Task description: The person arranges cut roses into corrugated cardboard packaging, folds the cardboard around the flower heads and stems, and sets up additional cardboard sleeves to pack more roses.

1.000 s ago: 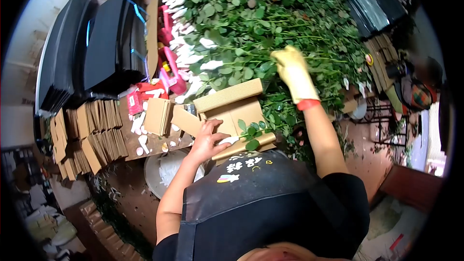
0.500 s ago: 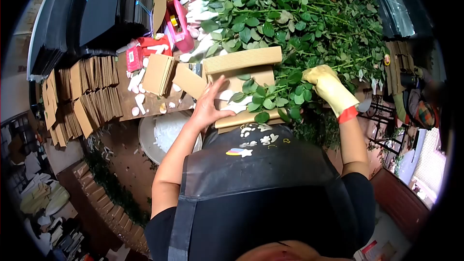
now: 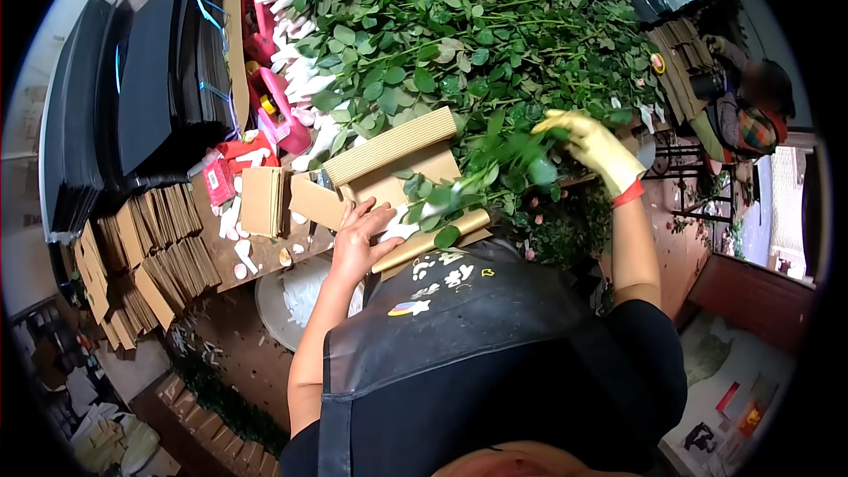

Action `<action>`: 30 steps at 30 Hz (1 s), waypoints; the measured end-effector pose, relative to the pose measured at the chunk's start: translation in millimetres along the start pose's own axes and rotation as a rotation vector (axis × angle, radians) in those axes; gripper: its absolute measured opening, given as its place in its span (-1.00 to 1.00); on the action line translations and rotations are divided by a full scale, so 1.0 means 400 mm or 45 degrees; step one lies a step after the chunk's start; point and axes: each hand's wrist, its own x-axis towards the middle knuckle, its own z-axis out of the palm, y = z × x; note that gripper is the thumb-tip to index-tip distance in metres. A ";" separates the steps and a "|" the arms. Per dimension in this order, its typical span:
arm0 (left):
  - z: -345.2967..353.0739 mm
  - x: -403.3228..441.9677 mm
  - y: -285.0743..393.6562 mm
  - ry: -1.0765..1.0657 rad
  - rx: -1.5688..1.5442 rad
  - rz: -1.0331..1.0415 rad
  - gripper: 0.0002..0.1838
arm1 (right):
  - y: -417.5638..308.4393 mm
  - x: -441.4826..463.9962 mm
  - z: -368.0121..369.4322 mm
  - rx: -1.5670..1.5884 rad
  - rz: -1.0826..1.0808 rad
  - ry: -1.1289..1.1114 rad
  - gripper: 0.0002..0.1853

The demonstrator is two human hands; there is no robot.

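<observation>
My bare left hand (image 3: pixel 355 243) rests on the left end of an unfolded corrugated cardboard wrapper (image 3: pixel 393 148), fingers spread, thumb beside white-sleeved flower heads (image 3: pixel 396 223). Leafy stems (image 3: pixel 508 163) extend right from these heads across the wrapper and are partly blurred. My right hand (image 3: pixel 594 143), in a yellow glove with a red cuff, is closed around the far end of a leafy stem, right of the wrapper. The wrapper's lower edge is a rolled brown flap (image 3: pixel 433 243) against the dark apron.
A large heap of leafy stems (image 3: pixel 459 44) covers the table beyond the wrapper. At left are folded cardboard pieces (image 3: pixel 262 201), pink holders (image 3: pixel 281 115), a red packet (image 3: pixel 216 178) and black sheets (image 3: pixel 159 79). A white-filled basin (image 3: pixel 305 291) stands below. Another person (image 3: pixel 760 110) is at far right.
My right hand came down from the heap to the stems' right end, closing on them. More leafy stems now lie over the wrapper. My left hand stays at its left end; the view has shifted.
</observation>
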 end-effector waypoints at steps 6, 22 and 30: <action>-0.020 0.007 0.018 -0.010 0.057 0.042 -0.48 | -0.022 -0.059 -0.109 0.085 -0.081 0.597 -0.42; 0.035 0.021 -0.022 0.149 -0.436 -0.136 -0.53 | -0.146 0.089 0.155 -0.375 -0.522 -0.269 -0.58; 0.024 0.023 0.014 0.201 -0.356 -0.165 -0.49 | -0.360 0.588 0.010 -0.573 -0.625 0.535 -0.56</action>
